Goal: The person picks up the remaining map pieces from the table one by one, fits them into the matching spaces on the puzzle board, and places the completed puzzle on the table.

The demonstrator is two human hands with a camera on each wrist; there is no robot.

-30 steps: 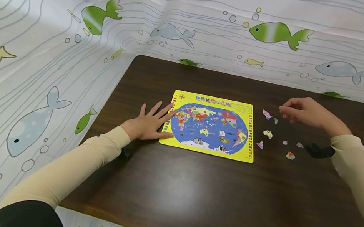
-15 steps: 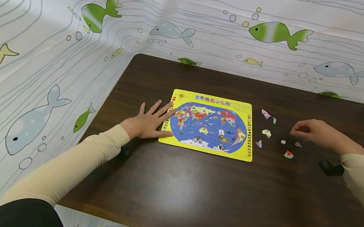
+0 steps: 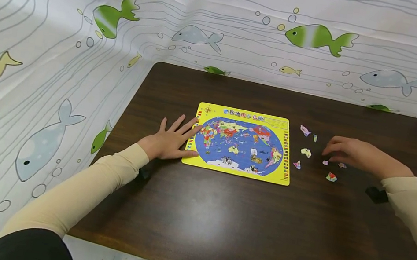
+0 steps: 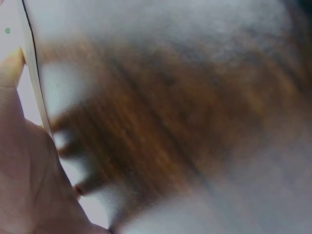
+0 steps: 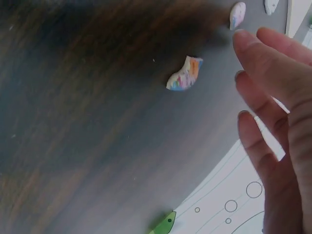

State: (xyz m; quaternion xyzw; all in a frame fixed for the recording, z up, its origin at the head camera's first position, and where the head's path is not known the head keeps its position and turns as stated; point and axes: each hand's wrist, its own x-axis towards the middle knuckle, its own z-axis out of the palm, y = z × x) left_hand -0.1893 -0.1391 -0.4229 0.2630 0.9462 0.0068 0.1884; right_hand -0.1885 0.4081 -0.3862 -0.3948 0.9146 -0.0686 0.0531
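Observation:
On the left edge of a yellow-bordered world map puzzle board (image 3: 273,178) rests my left hand (image 3: 166,142), fingers spread. The left wrist view shows its thumb at the board's raised edge. To the board's right my right hand (image 3: 361,156) hovers over small map puzzle pieces, its fingers loosely bent. In the right wrist view, a small pinkish piece (image 5: 237,15) lies just beyond the thumb tip, and a curved multicoloured piece (image 5: 185,74) lies farther out. I see nothing held between those fingers. A red-and-green piece (image 3: 331,177) lies just below this hand.
Between board and right hand lie a pink piece (image 3: 305,130), a small green piece (image 3: 315,138), a pale yellow piece (image 3: 306,152) and a pink-blue piece (image 3: 297,164). The dark wooden table (image 3: 204,218) meets a fish-patterned curtain (image 3: 248,15) at its back and left.
My right hand has come down and to the right from above the upper pieces, then shifted slightly left over the small pink piece. The left hand keeps its place on the board.

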